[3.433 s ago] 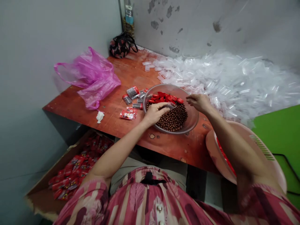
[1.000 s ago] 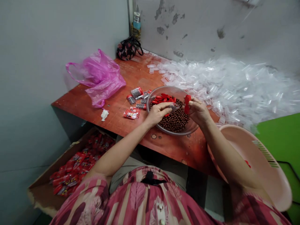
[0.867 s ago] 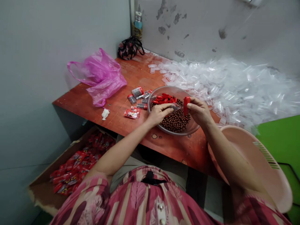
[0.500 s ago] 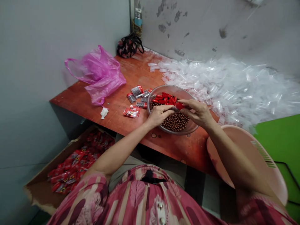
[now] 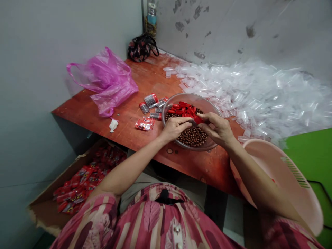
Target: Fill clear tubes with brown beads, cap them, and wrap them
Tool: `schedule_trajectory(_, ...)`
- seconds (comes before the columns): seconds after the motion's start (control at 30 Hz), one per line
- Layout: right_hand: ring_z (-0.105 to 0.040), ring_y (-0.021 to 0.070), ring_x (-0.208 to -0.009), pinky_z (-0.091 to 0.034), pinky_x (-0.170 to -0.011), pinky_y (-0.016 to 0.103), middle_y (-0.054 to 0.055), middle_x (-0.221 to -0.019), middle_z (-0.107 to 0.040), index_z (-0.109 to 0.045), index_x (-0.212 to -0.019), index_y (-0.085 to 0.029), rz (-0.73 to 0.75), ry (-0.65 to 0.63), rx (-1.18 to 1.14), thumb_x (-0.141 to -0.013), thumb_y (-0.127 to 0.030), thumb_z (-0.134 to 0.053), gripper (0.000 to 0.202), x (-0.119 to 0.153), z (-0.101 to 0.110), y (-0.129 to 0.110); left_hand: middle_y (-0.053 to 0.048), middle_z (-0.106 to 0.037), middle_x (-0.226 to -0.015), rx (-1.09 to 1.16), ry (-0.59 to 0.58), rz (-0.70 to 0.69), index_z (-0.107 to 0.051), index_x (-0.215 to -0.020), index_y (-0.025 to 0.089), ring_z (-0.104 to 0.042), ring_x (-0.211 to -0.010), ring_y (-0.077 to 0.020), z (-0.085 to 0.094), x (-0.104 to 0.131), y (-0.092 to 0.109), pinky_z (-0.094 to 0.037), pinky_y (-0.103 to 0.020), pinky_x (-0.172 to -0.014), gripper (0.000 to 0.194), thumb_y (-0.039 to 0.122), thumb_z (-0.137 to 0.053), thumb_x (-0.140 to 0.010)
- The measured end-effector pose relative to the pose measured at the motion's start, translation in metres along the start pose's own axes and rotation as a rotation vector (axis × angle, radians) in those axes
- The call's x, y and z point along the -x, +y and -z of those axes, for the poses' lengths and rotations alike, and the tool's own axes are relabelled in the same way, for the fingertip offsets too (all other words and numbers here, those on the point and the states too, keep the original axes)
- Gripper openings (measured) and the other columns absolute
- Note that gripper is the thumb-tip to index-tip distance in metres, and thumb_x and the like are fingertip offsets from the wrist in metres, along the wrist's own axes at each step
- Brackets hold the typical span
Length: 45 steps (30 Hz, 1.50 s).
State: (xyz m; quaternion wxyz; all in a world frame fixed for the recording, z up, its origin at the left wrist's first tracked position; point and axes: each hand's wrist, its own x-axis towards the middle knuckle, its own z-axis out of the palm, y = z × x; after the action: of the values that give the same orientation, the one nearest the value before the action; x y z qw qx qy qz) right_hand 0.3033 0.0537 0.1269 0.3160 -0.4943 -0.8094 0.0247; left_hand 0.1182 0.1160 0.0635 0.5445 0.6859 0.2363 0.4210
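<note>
My two hands meet above a clear plastic bowl [image 5: 204, 149] of round brown beads [image 5: 193, 136], with red plastic caps [image 5: 183, 108] heaped at its far side. Between the fingertips of my left hand [image 5: 174, 128] is a small clear plastic case [image 5: 192, 121], dark inside and largely covered. My right hand [image 5: 217, 128] pinches a red cap [image 5: 198, 119] against the case's right end; whether it is seated cannot be made out. Left of the bowl lie several bead-filled cases with red ends [image 5: 150, 100] and flat red printed packets [image 5: 144, 123].
Small clear plastic cases [image 5: 259, 93] form a big heap at the back right. A pink plastic basket [image 5: 290, 193] stands by my right forearm. A pink bag [image 5: 111, 79] and a dark handbag [image 5: 141, 48] sit left. Below, a carton [image 5: 44, 207] holds red packs [image 5: 80, 186].
My right fingers have come down closer around the red cap, pressing nearer the case in my left hand. The left hand stays nearly in place. The view has shifted slightly.
</note>
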Motion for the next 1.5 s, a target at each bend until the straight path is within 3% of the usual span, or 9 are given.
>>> schedule_trajectory(0.27,-0.065,0.017,-0.076,-0.052,-0.068,0.029,0.004,-0.088,-0.069,-0.064,-0.114,-0.023,-0.222,-0.051,-0.178,-0.083,-0.029,-0.064,0.032,0.008,0.001,0.017,-0.007,-0.073,-0.106,0.081,0.052,0.023,-0.073,-0.102,0.016,-0.068,-0.098,-0.0212,-0.003,-0.001,0.002,-0.052,-0.032,-0.09,0.029,0.031,-0.062,-0.08)
schedule_trajectory(0.4,-0.064,0.015,-0.072,-0.052,-0.066,0.028,0.002,-0.088,-0.068,-0.059,-0.123,-0.025,-0.303,0.011,-0.317,-0.083,-0.03,-0.063,0.04,0.011,-0.001,0.016,-0.007,-0.073,-0.106,0.056,0.067,0.009,-0.073,-0.102,0.016,-0.068,-0.099,-0.0207,-0.003,-0.002,0.005,-0.051,-0.031,-0.092,0.028,0.03,-0.061,-0.081)
schedule_trajectory(0.5,-0.065,0.0153,-0.076,-0.053,-0.069,0.028,0.002,-0.093,-0.069,-0.057,-0.127,-0.028,-0.253,0.027,-0.288,-0.084,-0.028,-0.063,0.043,0.006,0.003,0.009,-0.006,-0.073,-0.106,0.043,0.058,0.003,-0.073,-0.102,0.017,-0.068,-0.099,-0.02,-0.002,-0.003,0.005,-0.05,-0.031,-0.093,0.027,0.029,-0.06,-0.082)
schedule_trajectory(0.7,-0.068,0.0204,-0.094,-0.054,-0.083,0.033,0.007,-0.11,-0.07,-0.061,-0.121,-0.026,-0.035,-0.127,-0.002,-0.086,-0.022,-0.058,0.035,-0.007,0.016,-0.005,-0.006,-0.073,-0.106,-0.024,0.044,-0.018,-0.073,-0.102,0.017,-0.068,-0.099,-0.0193,-0.001,-0.001,0.004,-0.05,-0.03,-0.092,0.025,0.028,-0.06,-0.083)
schedule_trajectory(0.83,-0.07,0.0194,-0.085,-0.055,-0.078,0.032,0.005,-0.102,-0.072,-0.063,-0.113,-0.024,-0.113,-0.155,-0.009,-0.085,-0.024,-0.061,0.028,-0.008,0.019,-0.006,-0.006,-0.073,-0.105,-0.009,0.04,-0.002,-0.073,-0.101,0.017,-0.068,-0.098,-0.0199,-0.001,-0.001,0.004,-0.05,-0.032,-0.093,0.025,0.028,-0.06,-0.082)
schedule_trajectory(0.97,-0.069,0.0189,-0.081,-0.055,-0.073,0.031,0.005,-0.094,-0.072,-0.064,-0.105,-0.022,-0.228,-0.063,-0.122,-0.085,-0.03,-0.061,0.022,-0.003,0.019,-0.003,-0.008,-0.072,-0.108,0.194,0.036,0.072,-0.072,-0.104,0.015,-0.067,-0.099,-0.0215,-0.001,-0.003,0.002,-0.053,-0.035,-0.089,0.031,0.032,-0.063,-0.081)
schedule_trajectory(1.1,-0.067,0.0195,-0.088,-0.054,-0.078,0.033,0.006,-0.1,-0.07,-0.064,-0.111,-0.025,-0.102,-0.095,-0.027,-0.088,-0.027,-0.057,0.024,-0.004,0.023,-0.005,-0.009,-0.071,-0.111,0.38,0.028,0.148,-0.071,-0.107,0.015,-0.067,-0.098,-0.0224,0.0,-0.004,0.0,-0.056,-0.035,-0.084,0.038,0.039,-0.066,-0.077)
schedule_trajectory(1.3,-0.066,0.0182,-0.087,-0.053,-0.073,0.029,0.009,-0.102,-0.066,-0.063,-0.118,-0.026,0.003,-0.247,0.105,-0.092,-0.025,-0.05,0.03,-0.011,0.026,-0.009,-0.005,-0.073,-0.104,0.228,0.047,0.078,-0.073,-0.103,0.016,-0.067,-0.098,-0.02,0.0,-0.004,0.002,-0.052,-0.032,-0.09,0.031,0.034,-0.064,-0.078)
schedule_trajectory(1.5,-0.064,0.0171,-0.086,-0.051,-0.073,0.028,0.007,-0.103,-0.064,-0.059,-0.124,-0.027,0.02,-0.234,0.147,-0.093,-0.024,-0.047,0.034,-0.013,0.028,-0.009,-0.006,-0.072,-0.108,0.197,0.031,0.064,-0.072,-0.106,0.017,-0.067,-0.099,-0.0205,0.0,-0.004,-0.001,-0.052,-0.032,-0.089,0.033,0.033,-0.062,-0.08)
